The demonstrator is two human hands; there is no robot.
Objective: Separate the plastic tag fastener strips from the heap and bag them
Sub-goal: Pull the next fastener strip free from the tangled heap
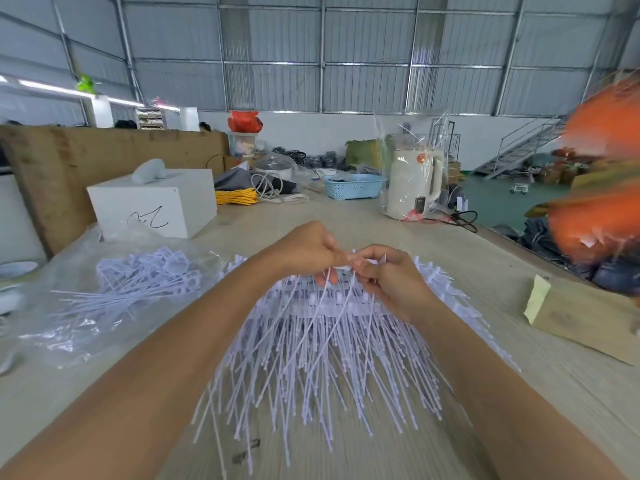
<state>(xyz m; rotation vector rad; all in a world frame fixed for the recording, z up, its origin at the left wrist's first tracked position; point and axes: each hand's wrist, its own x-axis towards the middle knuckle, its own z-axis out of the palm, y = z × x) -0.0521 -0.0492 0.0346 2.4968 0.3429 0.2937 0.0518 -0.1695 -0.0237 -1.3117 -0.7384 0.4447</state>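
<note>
The heap of white fastener strips is spread on the counter, tails fanned toward the viewer. At its far edge one strip is pinched between the left hand and right hand, each grip narrow and closed on it. Separated strips are seen lying on a clear bag at left. Risk judged: interlocked tails may drag neighbours out, or a thin tail may snap if pulled sharply
</note>
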